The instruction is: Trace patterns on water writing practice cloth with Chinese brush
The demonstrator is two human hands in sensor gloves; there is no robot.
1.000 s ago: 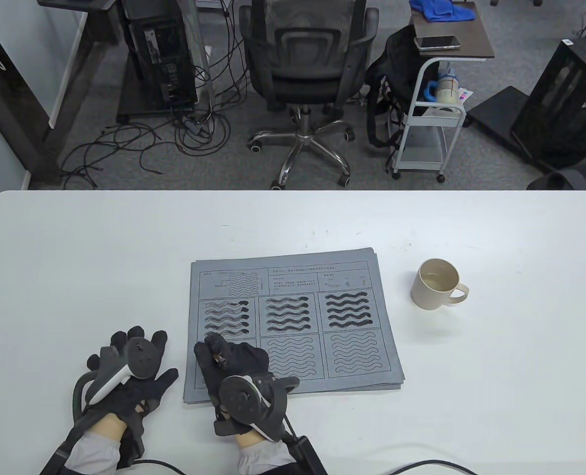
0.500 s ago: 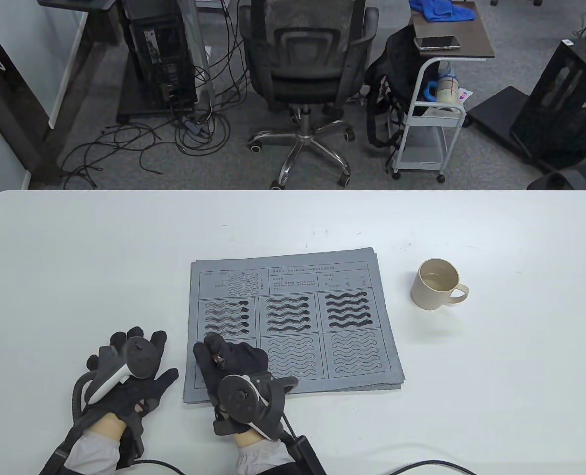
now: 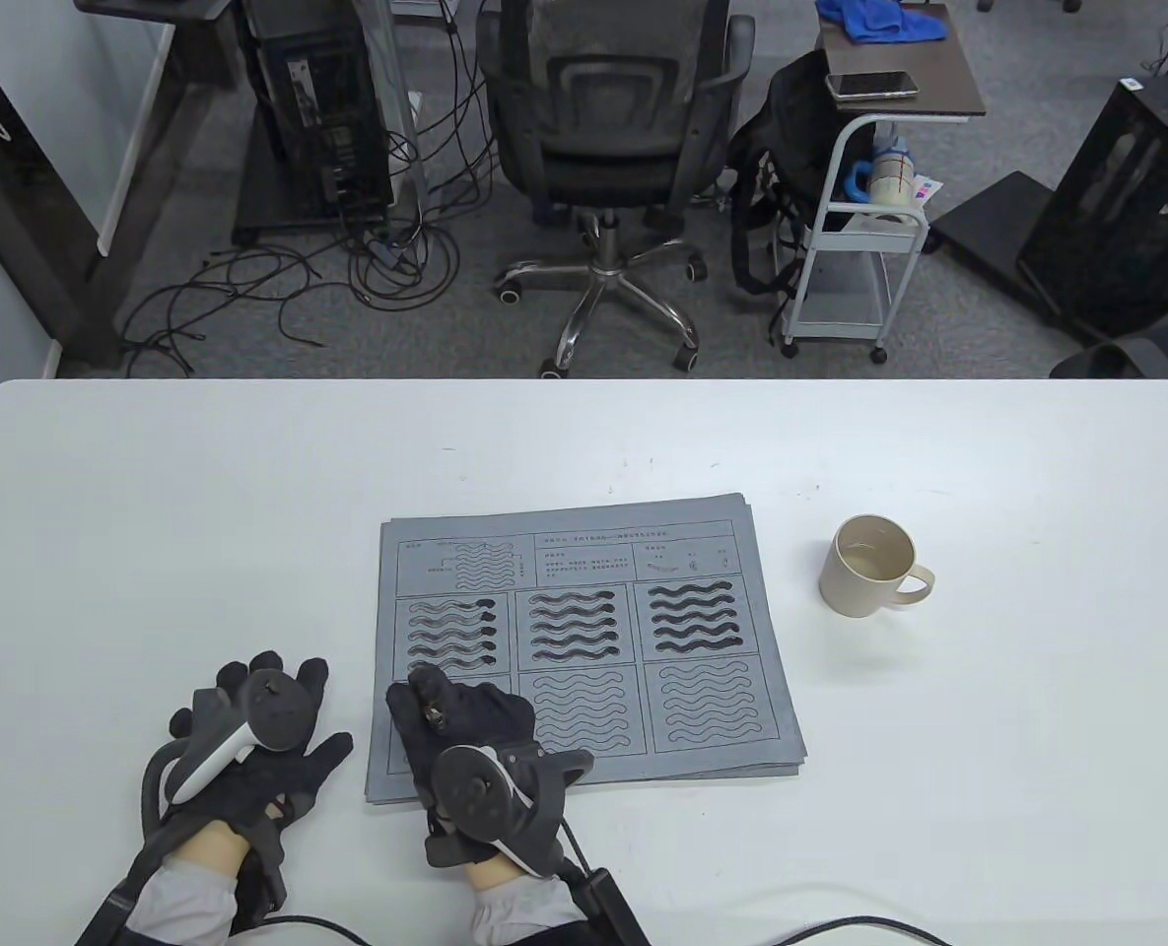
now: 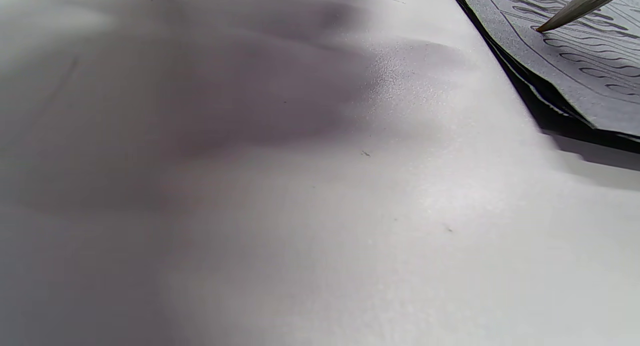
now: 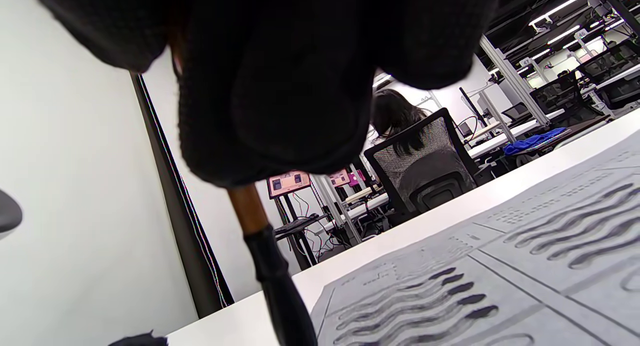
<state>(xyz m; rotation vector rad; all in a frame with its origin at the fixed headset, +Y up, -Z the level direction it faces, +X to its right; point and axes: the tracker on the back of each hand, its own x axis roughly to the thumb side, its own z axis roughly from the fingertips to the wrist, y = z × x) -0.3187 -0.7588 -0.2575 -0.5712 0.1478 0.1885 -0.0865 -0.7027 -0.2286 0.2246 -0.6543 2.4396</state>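
Observation:
The grey practice cloth [image 3: 584, 641] lies mid-table, printed with boxes of wavy lines; the upper row is traced dark, the lower row [image 3: 707, 705] is pale outlines. My right hand [image 3: 455, 714] sits over the cloth's lower left box, its fingers curled round the brush. The brush handle [image 5: 247, 211] and black ferrule [image 5: 280, 291] hang below my fingers in the right wrist view. Its pointed tip [image 4: 575, 8] stands at the cloth [image 4: 575, 56] in the left wrist view. My left hand [image 3: 258, 724] lies flat on the white table, left of the cloth, fingers spread.
A beige mug [image 3: 871, 567] holding water stands to the right of the cloth. Beyond the table's far edge are an office chair [image 3: 608, 148], a small cart [image 3: 869, 197] and floor cables [image 3: 278, 286]. A person sits at a distant desk [image 5: 395, 121].
Barely anything differs: my left hand has slid a touch toward the near edge, and my right hand keeps the brush over the same lower left box.

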